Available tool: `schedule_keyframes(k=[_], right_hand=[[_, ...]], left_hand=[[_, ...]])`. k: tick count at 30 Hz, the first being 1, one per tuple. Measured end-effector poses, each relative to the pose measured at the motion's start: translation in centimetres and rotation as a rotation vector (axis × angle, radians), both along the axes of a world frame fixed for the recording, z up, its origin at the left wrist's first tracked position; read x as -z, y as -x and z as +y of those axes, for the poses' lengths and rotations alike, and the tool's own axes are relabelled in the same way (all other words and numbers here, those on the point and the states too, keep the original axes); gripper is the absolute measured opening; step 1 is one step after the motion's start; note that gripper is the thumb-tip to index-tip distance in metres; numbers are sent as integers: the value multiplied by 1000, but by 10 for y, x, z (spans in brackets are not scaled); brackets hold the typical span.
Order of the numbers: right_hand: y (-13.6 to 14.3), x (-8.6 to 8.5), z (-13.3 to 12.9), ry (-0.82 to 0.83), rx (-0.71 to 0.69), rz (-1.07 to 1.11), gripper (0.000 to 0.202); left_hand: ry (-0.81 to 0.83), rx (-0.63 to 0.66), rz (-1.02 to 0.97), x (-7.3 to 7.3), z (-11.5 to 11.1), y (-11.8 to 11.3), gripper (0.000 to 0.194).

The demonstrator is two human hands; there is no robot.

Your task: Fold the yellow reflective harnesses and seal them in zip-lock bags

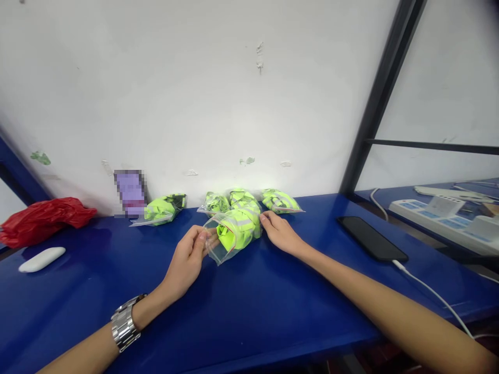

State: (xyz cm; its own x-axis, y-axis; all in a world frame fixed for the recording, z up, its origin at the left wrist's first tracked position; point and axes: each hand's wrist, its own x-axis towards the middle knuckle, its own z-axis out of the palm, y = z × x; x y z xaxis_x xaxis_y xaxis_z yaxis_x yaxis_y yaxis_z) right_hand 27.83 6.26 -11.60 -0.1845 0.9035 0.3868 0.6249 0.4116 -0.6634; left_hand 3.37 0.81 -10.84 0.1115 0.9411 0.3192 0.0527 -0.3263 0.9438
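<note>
A clear plastic bag [240,226] with a rolled neon-yellow and silver fabric item inside lies near the middle of the blue table, its open end towards the left. My left hand [191,255] pinches the clear rim of that bag between thumb and fingers. On the bag's far right side, my right hand [281,231] has its thumb and fingers pressed together at the plastic. Behind it, close to the wall, lie similar packed bags: one at the left [161,209], one just behind [215,203] and one at the right [281,201].
The blue table [241,317] meets a white wall. At the left are a red plastic bag [47,218], a white case [42,259] and an upright phone [131,193]. On the right, a black phone [371,238] with a cable lies near power strips [448,221] beyond a dark post [380,98].
</note>
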Motion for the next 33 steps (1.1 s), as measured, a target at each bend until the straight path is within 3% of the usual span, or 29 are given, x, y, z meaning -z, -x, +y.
schedule_keyframes(k=[2,5,11,13,15,18,21,24,28,33], right_hand=[[3,4,0,116,-48,104,43],[11,6,-5,157,-52,269,55],[13,4,-11,-34,104,268,50],[12,2,-11,-94,157,219,49],[12,1,-11,-142,206,185,49],[10,-3,-12,-205,244,153,49],[9,-5,-16,-249,217,121,50],[12,-5,-22,-259,196,116,50],[18,-5,-30,-282,140,117,50],[17,-6,-30,-326,43,88,50]], left_hand=[[25,11,-159,-2,-1,-2,29],[36,-38,-176,-7,-2,-1,30],[-146,-264,471,-8,0,11,38],[-210,-322,554,-7,0,12,44],[-225,-284,535,-6,-2,11,42],[-145,-122,451,-6,-3,7,28],[-116,47,455,-6,-1,7,53],[-90,191,467,-8,2,11,59],[-111,171,512,-10,4,15,69],[-346,90,783,-14,-2,13,49]])
